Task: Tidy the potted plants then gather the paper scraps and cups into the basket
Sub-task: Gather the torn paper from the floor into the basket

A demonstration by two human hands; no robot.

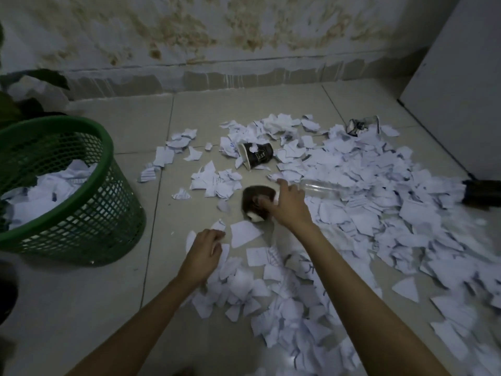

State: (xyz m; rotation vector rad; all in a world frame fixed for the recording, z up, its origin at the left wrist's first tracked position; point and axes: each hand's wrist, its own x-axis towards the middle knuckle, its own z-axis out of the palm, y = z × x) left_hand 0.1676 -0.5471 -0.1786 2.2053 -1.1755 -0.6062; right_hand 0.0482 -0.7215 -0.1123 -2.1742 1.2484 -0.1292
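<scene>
Cup [253,204] | our right hand [291,206] grips it, left hand [206,252] loosely curled, empty | scrap inside may spill.

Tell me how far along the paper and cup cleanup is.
Partly done: the green basket already holds some scraps. In hand: the right hand is on a brown cup; the left hand rests among scraps. Left: most of the paper, a black cup and a clear bottle on the floor.

No legible text anywhere.
</scene>
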